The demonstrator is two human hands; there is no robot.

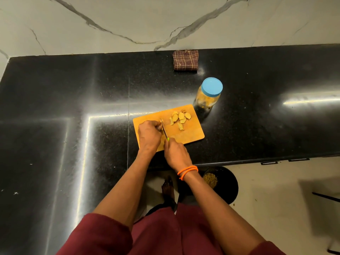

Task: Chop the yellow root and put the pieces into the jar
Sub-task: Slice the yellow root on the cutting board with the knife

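Black granite counter (73, 107) is carrying an orange cutting board (191, 135). Right hand (175, 153) is gripping the knife (164, 130), fingers wrapped round the handle; left hand (148, 134) is pinching the yellow root (161, 122) just beside the blade, fingers curled. Best keeping those fingertips tucked back, cutting thin. Cut pieces (179, 118) are lying beyond the blade; the jar (208, 95), lid on, is standing past the board.

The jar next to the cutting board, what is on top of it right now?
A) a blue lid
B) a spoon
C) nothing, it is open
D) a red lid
A: the jar stands upright on the black counter just past the far right corner of the cutting board, and a round blue lid covers its top.
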